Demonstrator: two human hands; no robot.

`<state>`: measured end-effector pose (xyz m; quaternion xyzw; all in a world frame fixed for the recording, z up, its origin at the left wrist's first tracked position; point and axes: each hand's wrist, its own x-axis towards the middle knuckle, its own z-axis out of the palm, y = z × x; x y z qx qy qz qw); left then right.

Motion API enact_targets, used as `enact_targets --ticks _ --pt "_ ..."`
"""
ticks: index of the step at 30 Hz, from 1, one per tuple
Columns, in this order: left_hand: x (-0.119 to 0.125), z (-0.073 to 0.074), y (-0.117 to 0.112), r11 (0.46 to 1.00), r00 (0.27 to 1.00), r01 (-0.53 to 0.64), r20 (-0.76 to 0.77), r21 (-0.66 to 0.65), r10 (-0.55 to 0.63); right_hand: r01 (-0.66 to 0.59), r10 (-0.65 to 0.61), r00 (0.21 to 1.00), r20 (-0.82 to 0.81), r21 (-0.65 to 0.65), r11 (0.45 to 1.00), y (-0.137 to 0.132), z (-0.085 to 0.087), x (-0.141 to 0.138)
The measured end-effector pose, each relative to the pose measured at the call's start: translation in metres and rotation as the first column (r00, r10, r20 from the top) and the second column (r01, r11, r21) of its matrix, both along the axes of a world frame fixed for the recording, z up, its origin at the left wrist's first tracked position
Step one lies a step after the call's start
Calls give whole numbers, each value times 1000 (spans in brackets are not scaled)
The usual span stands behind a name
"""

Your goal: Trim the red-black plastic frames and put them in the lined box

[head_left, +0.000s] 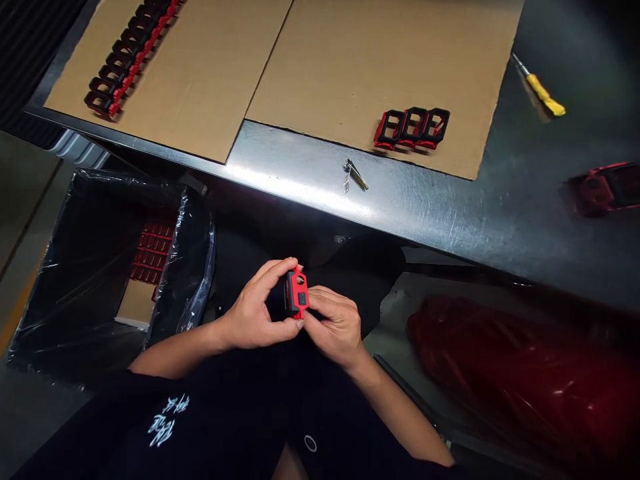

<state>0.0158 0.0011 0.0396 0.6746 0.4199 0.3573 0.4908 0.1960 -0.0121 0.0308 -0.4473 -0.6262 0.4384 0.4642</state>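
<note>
A small red and black plastic part (296, 293) is held over my lap, below the table's edge. My left hand (257, 310) grips it, with fingers over its top and the thumb under it. My right hand (334, 325) is closed against the part's right side, fingertips pinching it. On the cardboard sheet (350, 60) on the table stand three like parts (413, 128) in a short row. A long row of several such parts (130, 53) lies at the far left of the other cardboard.
A nail clipper (355, 175) lies on the steel table (450, 207) near its front edge. A yellow-handled tool (543, 92) lies at the far right, with a red object (607, 188) below it. A black-lined box (100, 267) at my left holds more red parts. A dark red bag (525, 380) lies at my right.
</note>
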Motion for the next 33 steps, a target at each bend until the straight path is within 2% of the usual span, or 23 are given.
enact_targets --ticks 5,12,16,21,26,29,33 --pt "0 1 1 999 1000 14 -8 44 -14 2 -2 1000 1 -10 1000 -1 0 2" --pt "-1 -8 3 991 997 53 44 121 -59 62 -62 997 -48 -6 998 -2 -3 5" --pt "-1 -10 3 983 995 66 60 169 -77 87 -95 989 -116 -78 993 -2 0 6" --pt "-1 -6 4 977 996 82 4 199 -84 -10 -44 971 -237 -222 975 -3 5 11" --pt "-1 -5 5 963 994 111 -42 245 -104 -182 24 916 -401 -360 915 -3 5 15" --pt "1 -6 5 954 992 123 -61 274 -111 -197 21 922 -387 -421 885 -3 3 11" --pt "0 -6 6 940 987 146 -110 310 -117 -162 10 949 -314 -461 873 -2 4 6"
